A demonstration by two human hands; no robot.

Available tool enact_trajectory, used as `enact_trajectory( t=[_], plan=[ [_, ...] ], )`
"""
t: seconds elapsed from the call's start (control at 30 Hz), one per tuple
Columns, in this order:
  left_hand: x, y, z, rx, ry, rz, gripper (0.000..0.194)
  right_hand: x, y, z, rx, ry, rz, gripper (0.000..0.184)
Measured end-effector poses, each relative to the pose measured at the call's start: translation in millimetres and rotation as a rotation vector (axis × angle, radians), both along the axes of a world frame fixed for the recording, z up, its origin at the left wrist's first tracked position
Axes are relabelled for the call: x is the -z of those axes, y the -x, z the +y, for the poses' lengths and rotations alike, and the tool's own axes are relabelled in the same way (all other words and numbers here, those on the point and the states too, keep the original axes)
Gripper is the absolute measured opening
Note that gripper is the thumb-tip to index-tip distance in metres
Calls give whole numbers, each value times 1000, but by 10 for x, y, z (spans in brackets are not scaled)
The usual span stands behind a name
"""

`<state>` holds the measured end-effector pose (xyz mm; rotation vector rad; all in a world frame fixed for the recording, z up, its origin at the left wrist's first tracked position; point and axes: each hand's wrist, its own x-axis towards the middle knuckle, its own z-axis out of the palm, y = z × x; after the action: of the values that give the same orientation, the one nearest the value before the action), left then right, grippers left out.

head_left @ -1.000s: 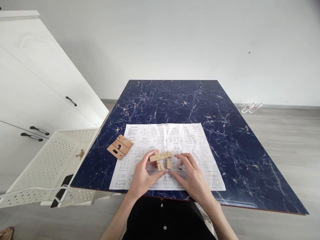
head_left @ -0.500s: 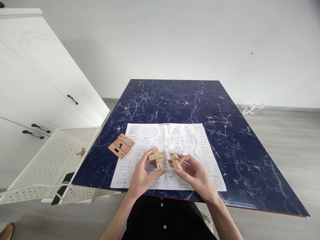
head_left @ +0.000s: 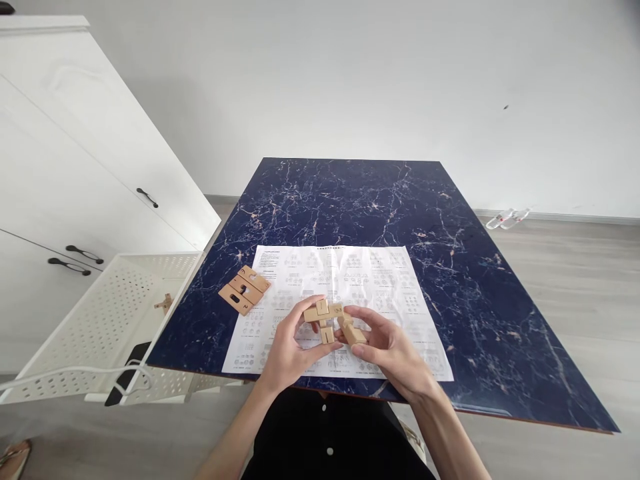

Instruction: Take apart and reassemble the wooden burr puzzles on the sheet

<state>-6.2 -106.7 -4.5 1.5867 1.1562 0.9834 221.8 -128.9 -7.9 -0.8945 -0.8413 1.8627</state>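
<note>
My left hand (head_left: pixel 290 345) is closed around several interlocked wooden puzzle blocks (head_left: pixel 321 313), with the thumb in front and the fingers behind. Between the thumb and fingers of my right hand (head_left: pixel 393 345) is a notched wooden puzzle block (head_left: pixel 353 331), tilted. Its far end meets the right end of the left hand's blocks; whether the two are fitted together I cannot tell. Both hands are over a printed instruction sheet (head_left: pixel 280 287) with small diagrams. Flat wooden pieces with cut-out holes (head_left: pixel 245 291) lie at the sheet's left edge.
The sheet lies at the near edge of a dark blue marble-patterned table (head_left: pixel 350 200). To the left, lower down, stands a white perforated basket (head_left: pixel 100 320) with a small wooden piece (head_left: pixel 164 303) and a white cable (head_left: pixel 70 375). Clear bottles (head_left: pixel 507 219) are on the floor at right.
My right hand took hold of the notched block and drew it away to the right from the left hand's blocks. Now the block is tilted and back against them.
</note>
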Motion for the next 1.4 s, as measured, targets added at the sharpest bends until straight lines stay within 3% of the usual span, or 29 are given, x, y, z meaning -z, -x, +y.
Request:
enact_trajectory(
  t=[0.1,0.47,0.67,0.87,1.13,1.3,1.4],
  plan=[
    [4,-7,12,14,-16,13,74,-16,-9,17,28,2,3,61],
    [-35,-47,19,84,-150,106,66,-78,-42,45,-96,7,-15,70],
    [-4,-58,31,102,-242,139,60,-47,-33,28,-33,51,-37,58],
    [4,-72,50,119,-334,144,60,-50,60,-32,29,60,-18,65],
    [-29,-87,59,166,-359,191,59,-158,52,-21,-13,32,-81,66],
    [-11,-93,49,184,-265,200,55,-206,72,-12,-76,25,-112,57],
    [-22,-113,36,163,-230,183,54,-169,125,-30,-18,2,-129,58]
  ],
)
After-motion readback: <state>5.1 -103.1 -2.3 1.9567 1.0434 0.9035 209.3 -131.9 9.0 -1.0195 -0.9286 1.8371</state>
